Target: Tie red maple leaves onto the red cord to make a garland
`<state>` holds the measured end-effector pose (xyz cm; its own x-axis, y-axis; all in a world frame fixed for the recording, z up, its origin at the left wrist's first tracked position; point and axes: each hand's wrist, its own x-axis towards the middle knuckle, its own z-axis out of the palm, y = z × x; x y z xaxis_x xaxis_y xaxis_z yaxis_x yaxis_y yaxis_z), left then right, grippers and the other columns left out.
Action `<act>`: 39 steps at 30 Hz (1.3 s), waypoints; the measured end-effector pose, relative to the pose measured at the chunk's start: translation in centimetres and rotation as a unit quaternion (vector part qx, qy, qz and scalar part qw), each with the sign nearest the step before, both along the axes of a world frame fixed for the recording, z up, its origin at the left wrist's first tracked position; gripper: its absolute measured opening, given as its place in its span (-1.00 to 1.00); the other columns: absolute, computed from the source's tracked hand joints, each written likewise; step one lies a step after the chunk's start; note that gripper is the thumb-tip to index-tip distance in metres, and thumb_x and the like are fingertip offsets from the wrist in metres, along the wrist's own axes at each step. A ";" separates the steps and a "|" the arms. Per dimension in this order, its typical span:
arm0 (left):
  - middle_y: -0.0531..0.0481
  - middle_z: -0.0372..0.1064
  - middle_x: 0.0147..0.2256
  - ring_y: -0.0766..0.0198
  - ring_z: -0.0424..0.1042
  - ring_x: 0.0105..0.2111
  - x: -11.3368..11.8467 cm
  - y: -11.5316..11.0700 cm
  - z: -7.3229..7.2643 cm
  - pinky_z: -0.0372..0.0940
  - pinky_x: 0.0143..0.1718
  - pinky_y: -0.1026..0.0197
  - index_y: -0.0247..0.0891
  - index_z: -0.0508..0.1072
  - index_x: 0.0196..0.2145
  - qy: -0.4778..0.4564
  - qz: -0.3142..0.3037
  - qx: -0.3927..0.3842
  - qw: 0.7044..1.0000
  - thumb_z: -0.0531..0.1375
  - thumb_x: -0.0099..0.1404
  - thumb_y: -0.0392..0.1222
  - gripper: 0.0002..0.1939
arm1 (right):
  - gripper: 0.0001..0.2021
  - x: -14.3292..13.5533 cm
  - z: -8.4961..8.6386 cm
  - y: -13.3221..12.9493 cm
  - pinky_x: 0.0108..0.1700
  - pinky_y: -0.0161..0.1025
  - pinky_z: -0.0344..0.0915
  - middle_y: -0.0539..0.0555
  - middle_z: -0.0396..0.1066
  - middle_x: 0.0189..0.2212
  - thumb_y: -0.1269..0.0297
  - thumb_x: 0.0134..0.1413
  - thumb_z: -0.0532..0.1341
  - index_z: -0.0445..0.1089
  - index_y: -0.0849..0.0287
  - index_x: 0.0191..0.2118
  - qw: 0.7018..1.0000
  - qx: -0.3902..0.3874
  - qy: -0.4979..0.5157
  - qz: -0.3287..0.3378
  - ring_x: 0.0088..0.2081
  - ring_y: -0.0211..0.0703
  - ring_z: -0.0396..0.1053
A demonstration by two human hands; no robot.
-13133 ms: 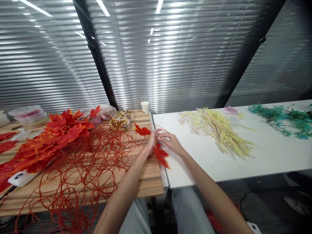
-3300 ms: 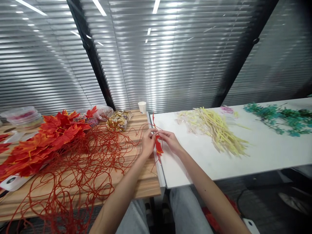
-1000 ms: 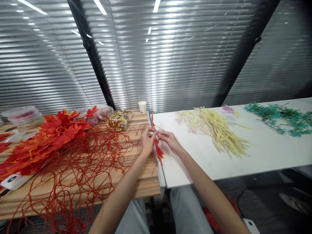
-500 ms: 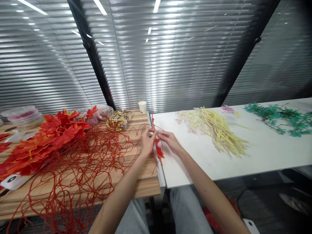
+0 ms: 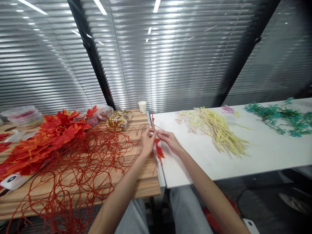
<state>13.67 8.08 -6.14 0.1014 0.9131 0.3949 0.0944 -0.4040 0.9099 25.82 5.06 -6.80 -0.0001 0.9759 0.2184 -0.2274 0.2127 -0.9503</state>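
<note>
My left hand (image 5: 147,140) and my right hand (image 5: 169,139) meet over the seam between the two tables, fingertips pinched together. Between them is a red artificial maple leaf (image 5: 159,151); part of it hangs below the fingers and a thin red tip pokes up above. Thin red cord runs by the fingertips, and the exact spot where each hand grips is covered by the fingers. A large tangle of red cord (image 5: 90,159) spreads over the wooden table to the left, beside a pile of red-orange maple leaves (image 5: 58,133).
On the wooden table (image 5: 146,185) stand a paper cup (image 5: 142,106), gold foil packaging (image 5: 118,120) and plastic tubs (image 5: 24,116). The white table (image 5: 197,162) holds a bundle of yellow strips (image 5: 219,133) and teal artificial sprigs (image 5: 280,117). Window blinds rise behind.
Both hands stay in nearly the same place, with only slight finger movement. The hanging leaf has shifted a little. At the far right, a teal sprig has lifted slightly.
</note>
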 end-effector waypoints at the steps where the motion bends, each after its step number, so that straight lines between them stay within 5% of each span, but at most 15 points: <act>1: 0.07 0.30 -0.50 0.42 0.27 -0.60 0.0 0.0 0.0 0.14 -0.61 0.36 -0.26 0.33 -0.44 0.001 0.000 0.001 1.000 0.16 0.11 -0.07 -0.80 | -0.78 0.0 0.0 0.0 -0.26 -0.25 0.21 0.02 0.38 -0.40 0.16 -0.14 0.27 0.48 0.16 -0.34 1.000 -0.002 -0.001 0.001 -0.38 -0.25 0.26; 39: 0.04 0.34 -0.49 0.40 0.28 -0.57 0.1 0.1 -0.1 0.15 -0.54 0.34 -0.28 0.37 -0.45 0.002 -0.001 -0.004 1.000 0.15 0.11 -0.05 -0.78 | -0.80 0.1 -0.1 0.1 -0.29 -0.24 0.21 0.02 0.38 -0.42 0.18 -0.13 0.27 0.47 0.18 -0.36 1.000 -0.002 0.007 0.011 -0.40 -0.26 0.27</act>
